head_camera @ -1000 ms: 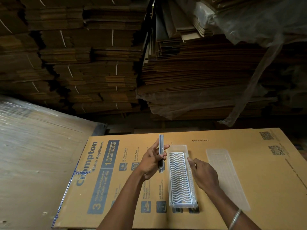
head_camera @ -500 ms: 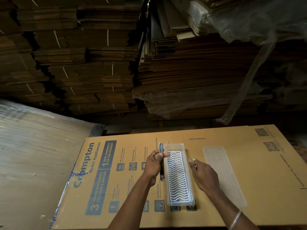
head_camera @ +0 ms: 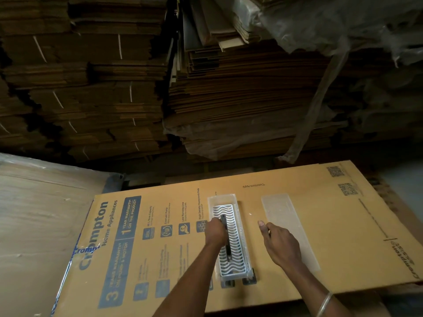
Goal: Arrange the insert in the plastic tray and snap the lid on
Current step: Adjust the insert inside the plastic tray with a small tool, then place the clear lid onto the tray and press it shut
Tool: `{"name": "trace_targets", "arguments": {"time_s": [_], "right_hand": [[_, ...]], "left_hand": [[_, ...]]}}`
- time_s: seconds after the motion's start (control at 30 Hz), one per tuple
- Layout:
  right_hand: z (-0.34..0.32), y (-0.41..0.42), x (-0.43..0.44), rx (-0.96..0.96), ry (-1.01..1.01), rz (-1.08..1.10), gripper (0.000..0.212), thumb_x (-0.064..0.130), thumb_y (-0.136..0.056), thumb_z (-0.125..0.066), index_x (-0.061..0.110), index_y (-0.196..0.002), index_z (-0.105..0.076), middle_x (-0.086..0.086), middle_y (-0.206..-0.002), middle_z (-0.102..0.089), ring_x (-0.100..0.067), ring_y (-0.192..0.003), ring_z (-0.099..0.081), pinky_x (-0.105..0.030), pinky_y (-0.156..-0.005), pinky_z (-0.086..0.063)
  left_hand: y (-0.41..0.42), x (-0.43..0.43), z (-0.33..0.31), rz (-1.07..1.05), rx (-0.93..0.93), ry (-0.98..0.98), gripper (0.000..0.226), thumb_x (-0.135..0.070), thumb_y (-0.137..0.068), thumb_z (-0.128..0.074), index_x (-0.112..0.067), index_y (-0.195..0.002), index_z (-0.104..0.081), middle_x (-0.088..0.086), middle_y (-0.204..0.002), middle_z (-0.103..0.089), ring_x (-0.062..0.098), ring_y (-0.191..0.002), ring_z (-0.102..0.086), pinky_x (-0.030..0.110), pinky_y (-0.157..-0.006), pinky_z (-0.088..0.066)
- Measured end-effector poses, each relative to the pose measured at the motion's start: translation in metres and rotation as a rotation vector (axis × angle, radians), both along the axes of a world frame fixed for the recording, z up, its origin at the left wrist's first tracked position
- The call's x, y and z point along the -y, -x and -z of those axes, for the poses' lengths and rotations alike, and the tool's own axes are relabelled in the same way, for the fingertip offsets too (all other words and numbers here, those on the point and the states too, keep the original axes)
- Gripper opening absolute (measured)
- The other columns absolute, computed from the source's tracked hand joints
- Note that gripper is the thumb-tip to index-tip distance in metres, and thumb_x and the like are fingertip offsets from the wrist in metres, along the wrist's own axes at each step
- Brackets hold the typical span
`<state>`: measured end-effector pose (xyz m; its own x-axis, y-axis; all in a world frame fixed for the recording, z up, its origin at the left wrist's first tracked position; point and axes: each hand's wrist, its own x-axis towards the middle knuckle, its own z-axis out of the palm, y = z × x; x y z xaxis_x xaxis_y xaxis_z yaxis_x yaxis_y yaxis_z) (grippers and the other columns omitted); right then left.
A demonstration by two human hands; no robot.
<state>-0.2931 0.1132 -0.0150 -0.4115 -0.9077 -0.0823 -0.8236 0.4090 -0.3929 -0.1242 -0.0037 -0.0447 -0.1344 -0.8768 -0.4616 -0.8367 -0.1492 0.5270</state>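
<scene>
A clear plastic tray (head_camera: pixel 223 199) lies lengthwise on a printed cardboard sheet (head_camera: pixel 160 248). Inside it sits a white wavy-slotted insert (head_camera: pixel 237 250). My left hand (head_camera: pixel 215 232) grips a thin dark flat piece (head_camera: pixel 226 239) and holds it down against the insert, along the tray's middle. My right hand (head_camera: pixel 280 243) hovers just right of the tray, fingers loosely spread and holding nothing. The clear lid (head_camera: pixel 286 223) lies flat on the cardboard to the right of that hand.
Tall stacks of flattened cardboard (head_camera: pixel 103 88) and plastic-wrapped bundles (head_camera: pixel 320 30) rise behind the work surface. A wrapped board (head_camera: pixel 34 225) lies at the left. The cardboard sheet's front edge runs near my forearms.
My left hand has brought the dark flat piece from upright beside the tray down onto the insert. My right hand has let go of the tray's right edge and drifted right.
</scene>
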Motion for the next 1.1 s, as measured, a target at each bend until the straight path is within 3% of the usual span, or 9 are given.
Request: {"name": "trace_targets", "arguments": {"time_s": [0.17, 0.3, 0.4, 0.53, 0.63, 0.77, 0.83, 0.93, 1.1], "right_hand": [[0.007, 0.012, -0.011, -0.006, -0.026, 0.023, 0.066, 0.067, -0.092, -0.013, 0.022, -0.077, -0.057, 0.000, -0.073, -0.065, -0.022, -0.071, -0.062, -0.040, -0.062, -0.051], [0.014, 0.020, -0.017, -0.013, -0.028, 0.041, 0.070, 0.070, -0.090, -0.010, 0.021, -0.075, -0.057, -0.002, -0.071, -0.066, -0.022, -0.070, -0.062, -0.039, -0.061, -0.050], [0.019, 0.027, -0.018, -0.019, -0.040, 0.041, 0.072, 0.072, -0.091, -0.007, 0.023, -0.074, -0.058, 0.000, -0.069, -0.065, -0.020, -0.068, -0.061, -0.040, -0.060, -0.051], [0.024, 0.032, -0.019, 0.012, -0.056, 0.053, 0.069, 0.070, -0.093, -0.012, 0.023, -0.076, -0.060, 0.001, -0.070, -0.066, -0.018, -0.067, -0.061, -0.039, -0.059, -0.051], [0.026, 0.033, -0.016, 0.025, -0.061, 0.062, 0.066, 0.068, -0.094, -0.015, 0.023, -0.074, -0.059, 0.002, -0.068, -0.064, -0.018, -0.066, -0.060, -0.037, -0.059, -0.049], [0.034, 0.039, -0.013, 0.002, -0.084, 0.071, 0.065, 0.068, -0.093, -0.015, 0.023, -0.072, -0.056, 0.004, -0.065, -0.059, -0.018, -0.066, -0.060, -0.035, -0.060, -0.049], [0.042, 0.044, -0.012, -0.061, -0.088, 0.052, 0.064, 0.067, -0.093, -0.017, 0.023, -0.079, -0.062, 0.004, -0.077, -0.063, -0.018, -0.075, -0.062, -0.036, -0.066, -0.050], [0.055, 0.053, -0.009, -0.131, -0.142, 0.079, 0.044, 0.058, -0.092, -0.049, 0.021, -0.109, -0.064, -0.003, -0.111, -0.061, -0.024, -0.106, -0.056, -0.040, -0.082, -0.051], [0.068, 0.063, -0.004, -0.122, -0.350, 0.167, 0.083, 0.069, -0.079, -0.059, 0.021, -0.143, -0.037, -0.012, -0.139, -0.041, -0.031, -0.123, -0.041, -0.040, -0.099, -0.042]], "left_hand": [[0.024, -0.002, 0.010, 0.090, 0.167, 0.063, 0.024, 0.002, -0.097, -0.045, -0.002, -0.112, -0.063, 0.014, -0.110, -0.071, 0.029, -0.103, -0.068, 0.034, -0.080, -0.053], [0.030, -0.003, 0.026, 0.063, 0.202, 0.035, 0.020, 0.000, -0.091, -0.062, -0.005, -0.111, -0.063, 0.012, -0.113, -0.070, 0.026, -0.105, -0.070, 0.034, -0.086, -0.056], [0.031, -0.004, 0.038, 0.037, 0.195, 0.063, 0.033, -0.002, -0.085, -0.074, -0.007, -0.115, -0.062, 0.013, -0.121, -0.068, 0.024, -0.108, -0.070, 0.033, -0.090, -0.058], [0.030, -0.007, 0.051, 0.074, 0.183, 0.141, 0.049, -0.004, -0.093, -0.065, -0.001, -0.138, -0.048, 0.021, -0.144, -0.052, 0.025, -0.130, -0.058, 0.030, -0.105, -0.049], [0.029, -0.006, 0.046, 0.095, 0.225, 0.141, 0.037, 0.002, -0.096, -0.054, -0.006, -0.132, -0.055, 0.018, -0.140, -0.057, 0.022, -0.125, -0.061, 0.029, -0.099, -0.052], [0.026, -0.005, 0.047, 0.113, 0.211, 0.130, 0.048, -0.008, -0.085, -0.077, -0.005, -0.129, -0.057, 0.015, -0.137, -0.058, 0.023, -0.124, -0.058, 0.030, -0.099, -0.050], [0.024, -0.005, 0.051, 0.178, 0.226, 0.128, 0.056, -0.014, -0.086, -0.077, 0.002, -0.134, -0.053, 0.019, -0.141, -0.053, 0.027, -0.131, -0.052, 0.031, -0.109, -0.042], [0.024, -0.005, 0.040, 0.213, 0.271, 0.110, 0.053, -0.009, -0.087, -0.075, 0.001, -0.133, -0.051, 0.019, -0.140, -0.052, 0.027, -0.131, -0.053, 0.032, -0.108, -0.045], [0.006, 0.000, 0.006, 0.233, 0.214, 0.198, 0.029, 0.005, -0.089, -0.063, -0.005, -0.116, -0.063, 0.015, -0.123, -0.060, 0.028, -0.103, -0.065, 0.038, -0.088, -0.055]]}}
